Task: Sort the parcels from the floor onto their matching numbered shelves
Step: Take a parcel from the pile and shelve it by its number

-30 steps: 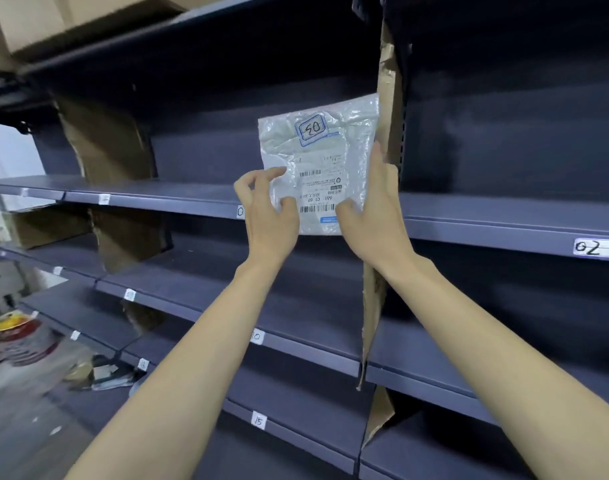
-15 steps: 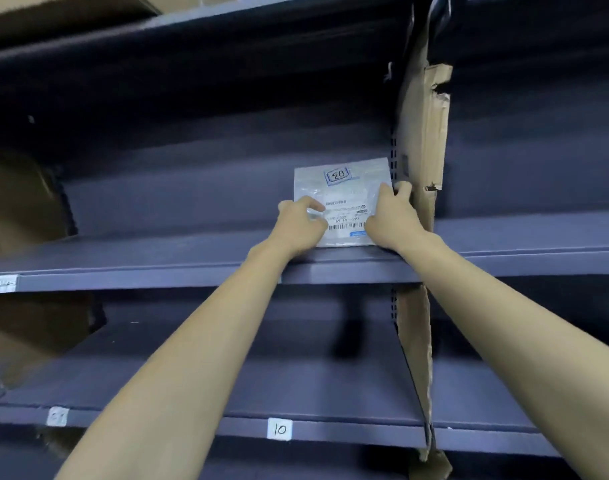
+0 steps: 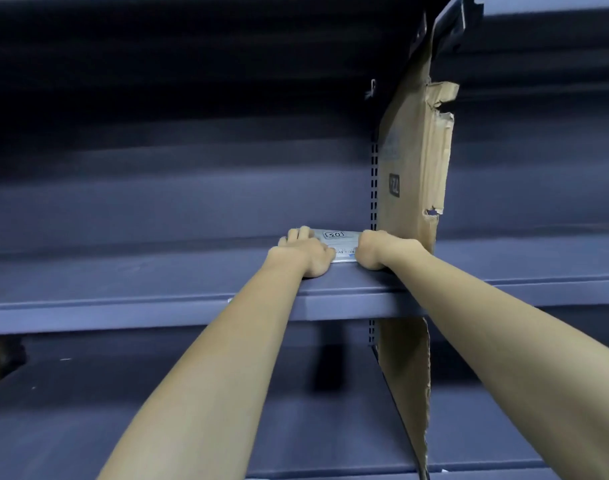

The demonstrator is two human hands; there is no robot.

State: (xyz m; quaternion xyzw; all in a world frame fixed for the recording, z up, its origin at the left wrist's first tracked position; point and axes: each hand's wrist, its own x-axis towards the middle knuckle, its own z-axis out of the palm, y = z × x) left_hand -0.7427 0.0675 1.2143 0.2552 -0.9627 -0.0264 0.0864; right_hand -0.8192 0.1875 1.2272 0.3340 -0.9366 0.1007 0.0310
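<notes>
Two hands of yours rest on one parcel [image 3: 341,241], a flat clear-plastic mailer with a hand-drawn box reading "03", seen upside down, and a barcode strip near its front edge. It lies flat on the grey shelf [image 3: 157,282], just beside the torn cardboard divider [image 3: 414,174], which bears a small dark label I cannot read. Half a second ago the parcel stood upright against the back; now it is down. Your left hand [image 3: 305,254] lies over its left edge, fingers reaching forward; your right hand [image 3: 382,249] curls on its right edge. Both forearms stretch forward over the shelf lip.
</notes>
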